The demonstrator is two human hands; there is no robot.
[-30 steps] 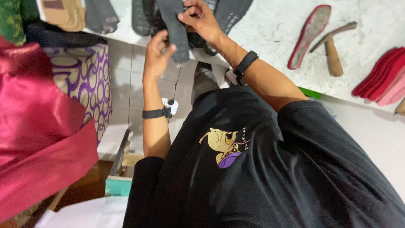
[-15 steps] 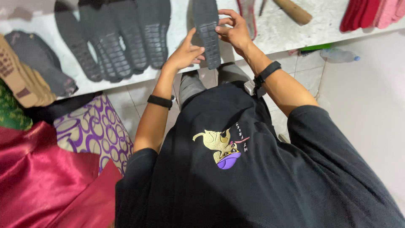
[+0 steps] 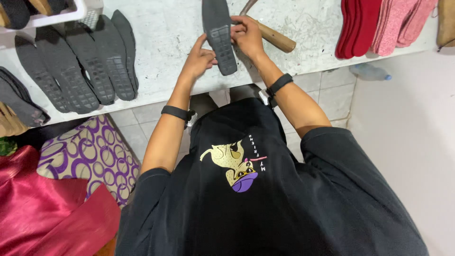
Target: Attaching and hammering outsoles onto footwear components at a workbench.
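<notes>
A dark grey rubber shoe sole [image 3: 219, 34] with a square-tread pattern lies lengthwise on the white worktable [image 3: 170, 33]. My left hand [image 3: 198, 58] pinches its left edge near the heel. My right hand [image 3: 246, 35] grips its right edge at mid-length. A hammer with a wooden handle [image 3: 276, 38] lies just behind my right hand, partly hidden by it. Both wrists wear black bands.
Several dark soles [image 3: 78, 66] lie fanned out on the table's left. Red and pink insoles [image 3: 379, 23] are stacked at the right. A purple-patterned cushion [image 3: 85, 156] and red fabric [image 3: 42, 213] sit low left. A plastic bottle [image 3: 369, 72] lies on the floor by a white wall.
The view has shifted so the table sits higher and closer. Both hands have moved the sole from the table's edge further onto the tabletop, still holding it.
</notes>
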